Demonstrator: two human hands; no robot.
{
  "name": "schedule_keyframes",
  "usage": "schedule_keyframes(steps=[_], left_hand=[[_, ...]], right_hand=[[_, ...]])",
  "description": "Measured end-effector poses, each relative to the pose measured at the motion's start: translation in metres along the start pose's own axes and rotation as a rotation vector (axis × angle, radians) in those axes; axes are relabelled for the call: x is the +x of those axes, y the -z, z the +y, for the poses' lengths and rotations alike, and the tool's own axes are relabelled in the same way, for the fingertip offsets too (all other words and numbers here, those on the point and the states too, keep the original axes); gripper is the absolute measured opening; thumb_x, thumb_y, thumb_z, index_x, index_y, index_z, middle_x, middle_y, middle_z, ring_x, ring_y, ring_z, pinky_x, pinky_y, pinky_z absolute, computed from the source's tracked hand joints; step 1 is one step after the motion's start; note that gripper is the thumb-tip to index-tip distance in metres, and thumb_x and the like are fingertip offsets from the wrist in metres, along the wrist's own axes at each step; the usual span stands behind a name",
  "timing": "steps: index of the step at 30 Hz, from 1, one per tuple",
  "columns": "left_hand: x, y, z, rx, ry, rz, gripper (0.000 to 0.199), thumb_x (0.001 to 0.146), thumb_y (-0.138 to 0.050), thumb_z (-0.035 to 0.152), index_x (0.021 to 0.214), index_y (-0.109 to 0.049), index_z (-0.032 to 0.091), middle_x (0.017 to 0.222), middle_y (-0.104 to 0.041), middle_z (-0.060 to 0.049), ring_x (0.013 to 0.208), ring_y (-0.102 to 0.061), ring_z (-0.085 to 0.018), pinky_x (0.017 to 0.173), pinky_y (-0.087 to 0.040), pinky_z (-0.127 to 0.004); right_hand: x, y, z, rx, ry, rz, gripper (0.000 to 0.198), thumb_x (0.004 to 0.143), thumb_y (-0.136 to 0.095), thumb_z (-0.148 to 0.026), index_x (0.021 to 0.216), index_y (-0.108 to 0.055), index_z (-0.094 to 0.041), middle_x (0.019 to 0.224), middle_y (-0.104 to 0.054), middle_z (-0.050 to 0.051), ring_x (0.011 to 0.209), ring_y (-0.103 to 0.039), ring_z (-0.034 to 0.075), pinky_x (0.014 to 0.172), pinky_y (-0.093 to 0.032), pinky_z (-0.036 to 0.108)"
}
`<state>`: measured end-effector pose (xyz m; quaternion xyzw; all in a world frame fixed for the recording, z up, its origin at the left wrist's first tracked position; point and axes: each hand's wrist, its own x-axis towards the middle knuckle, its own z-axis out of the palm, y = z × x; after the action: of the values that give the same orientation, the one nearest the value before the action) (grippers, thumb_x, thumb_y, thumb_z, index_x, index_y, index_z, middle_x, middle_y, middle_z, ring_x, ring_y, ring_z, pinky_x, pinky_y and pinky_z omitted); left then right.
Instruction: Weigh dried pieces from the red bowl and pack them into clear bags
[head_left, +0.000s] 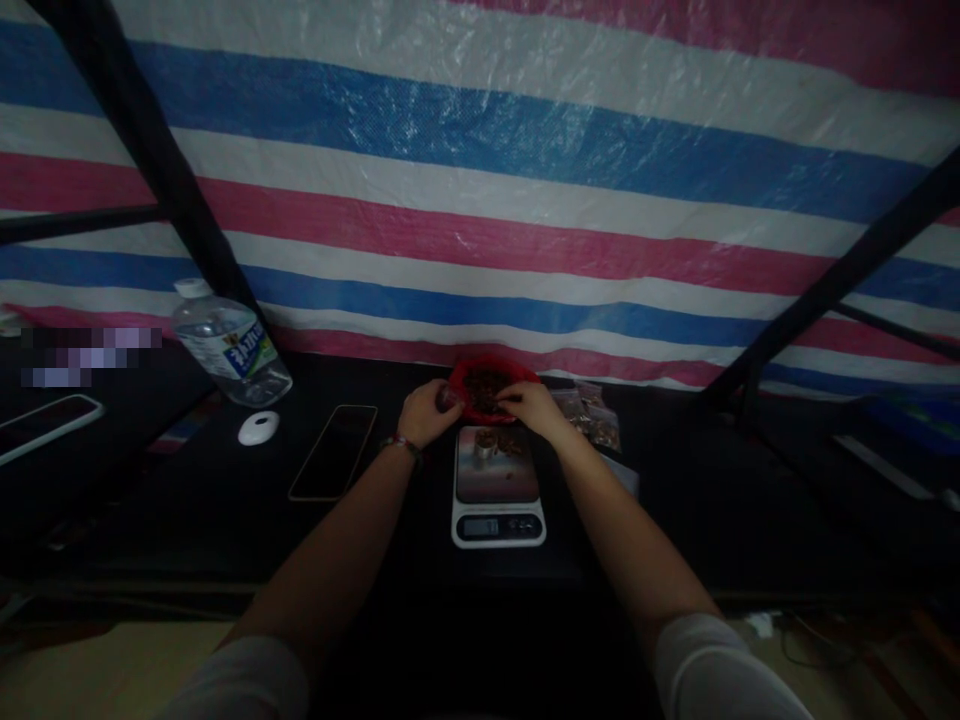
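A red bag [459, 374], rolled open at the top, holds many small dark brown pieces too blurred to name. My left hand [424, 414] is closed at its left edge, on what looks like a small clear plastic bag [448, 398]. Over the pieces, my right hand [531, 408] has its fingertips pinched together; whatever is between them is too small to make out. Just in front of the red bag sits a white kitchen scale [499, 515]. On its plate are a small round metallic piece [485, 444] and several loose brownish bits [514, 443].
Filled clear zip bags [598, 418] lie right of my right hand. To the left are a phone [334, 452], a white oval case [259, 428] and a large clear bottle [232, 350]. Black frame bars [825, 285] slant up on both sides before a striped plastic sheet [480, 240].
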<state>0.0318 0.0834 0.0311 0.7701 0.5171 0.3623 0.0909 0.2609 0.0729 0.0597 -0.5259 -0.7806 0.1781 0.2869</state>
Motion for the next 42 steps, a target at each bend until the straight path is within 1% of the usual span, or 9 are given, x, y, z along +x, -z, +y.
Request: schedule_keyframes(steps=[3, 7, 11, 15, 17, 21, 29, 35, 42], left_hand=[[0.002, -0.004, -0.001, 0.017, -0.003, 0.002, 0.042, 0.074, -0.057, 0.047, 0.106, -0.059, 0.019, 0.098, -0.066, -0.008, 0.089, -0.060, -0.024, 0.080, -0.046, -0.035], [0.003, -0.007, -0.004, 0.017, 0.002, -0.003, 0.043, 0.074, -0.058, 0.047, 0.106, -0.060, 0.019, 0.099, -0.066, -0.008, 0.090, -0.060, -0.024, 0.080, -0.046, -0.034], [0.002, -0.007, -0.006, 0.015, 0.010, -0.004, 0.042, 0.074, -0.057, 0.048, 0.104, -0.060, 0.019, 0.095, -0.066, -0.007, 0.087, -0.060, -0.024, 0.077, -0.047, -0.034], [0.002, -0.007, -0.007, 0.020, 0.016, 0.000, 0.041, 0.074, -0.057, 0.047, 0.104, -0.061, 0.019, 0.094, -0.066, -0.008, 0.085, -0.061, -0.024, 0.076, -0.047, -0.034], [0.003, -0.007, -0.006, 0.015, 0.014, -0.009, 0.042, 0.074, -0.057, 0.047, 0.104, -0.061, 0.019, 0.094, -0.066, -0.008, 0.085, -0.061, -0.024, 0.076, -0.047, -0.034], [0.003, -0.007, -0.006, 0.007, 0.010, -0.020, 0.042, 0.075, -0.056, 0.049, 0.104, -0.061, 0.020, 0.093, -0.066, -0.007, 0.084, -0.061, -0.024, 0.075, -0.046, -0.034], [0.002, -0.008, -0.006, 0.022, 0.023, -0.016, 0.042, 0.074, -0.057, 0.048, 0.105, -0.060, 0.020, 0.093, -0.066, -0.007, 0.086, -0.059, -0.023, 0.079, -0.046, -0.034], [0.002, -0.007, -0.003, -0.039, -0.028, -0.017, 0.043, 0.073, -0.058, 0.046, 0.107, -0.058, 0.019, 0.099, -0.065, -0.007, 0.092, -0.059, -0.024, 0.083, -0.046, -0.034], [-0.001, -0.004, 0.003, -0.211, -0.025, -0.052, 0.051, 0.069, -0.063, 0.043, 0.112, -0.051, 0.017, 0.103, -0.064, -0.007, 0.093, -0.061, -0.021, 0.084, -0.048, -0.033]], right_hand=[[-0.027, 0.004, 0.002, 0.142, 0.021, -0.041, 0.017, 0.075, -0.060, -0.016, 0.087, -0.072, -0.017, 0.088, -0.072, 0.004, 0.081, -0.066, 0.016, 0.075, -0.049, 0.026], [-0.044, 0.002, 0.003, 0.181, 0.011, -0.120, 0.015, 0.075, -0.061, -0.018, 0.086, -0.072, -0.017, 0.084, -0.072, 0.005, 0.075, -0.066, 0.016, 0.069, -0.049, 0.025], [-0.045, 0.002, 0.004, 0.181, 0.031, -0.149, 0.016, 0.075, -0.063, -0.021, 0.088, -0.072, -0.017, 0.087, -0.072, 0.005, 0.079, -0.066, 0.017, 0.072, -0.049, 0.025], [-0.046, 0.003, 0.011, 0.264, 0.034, -0.120, 0.023, 0.083, -0.056, -0.031, 0.093, -0.071, -0.017, 0.087, -0.072, 0.005, 0.075, -0.065, 0.016, 0.068, -0.049, 0.025], [-0.046, 0.006, 0.016, 0.284, 0.013, -0.097, 0.024, 0.084, -0.052, -0.029, 0.095, -0.070, -0.017, 0.089, -0.071, 0.005, 0.074, -0.065, 0.016, 0.067, -0.049, 0.025], [-0.047, 0.013, 0.022, 0.257, 0.020, -0.053, 0.019, 0.078, -0.057, -0.020, 0.092, -0.071, -0.017, 0.091, -0.071, 0.006, 0.084, -0.065, 0.017, 0.077, -0.049, 0.028], [-0.049, 0.011, 0.014, 0.188, 0.003, -0.211, 0.017, 0.076, -0.059, -0.022, 0.086, -0.072, -0.018, 0.084, -0.072, 0.003, 0.076, -0.066, 0.016, 0.071, -0.048, 0.025], [-0.047, 0.014, 0.019, 0.152, -0.019, 0.062, 0.020, 0.081, -0.054, -0.023, 0.088, -0.071, -0.016, 0.087, -0.071, 0.005, 0.079, -0.064, 0.016, 0.074, -0.047, 0.027], [-0.042, 0.006, 0.030, 0.069, -0.045, 0.179, 0.021, 0.082, -0.052, -0.023, 0.090, -0.071, -0.018, 0.093, -0.071, 0.005, 0.086, -0.064, 0.018, 0.081, -0.046, 0.030]])
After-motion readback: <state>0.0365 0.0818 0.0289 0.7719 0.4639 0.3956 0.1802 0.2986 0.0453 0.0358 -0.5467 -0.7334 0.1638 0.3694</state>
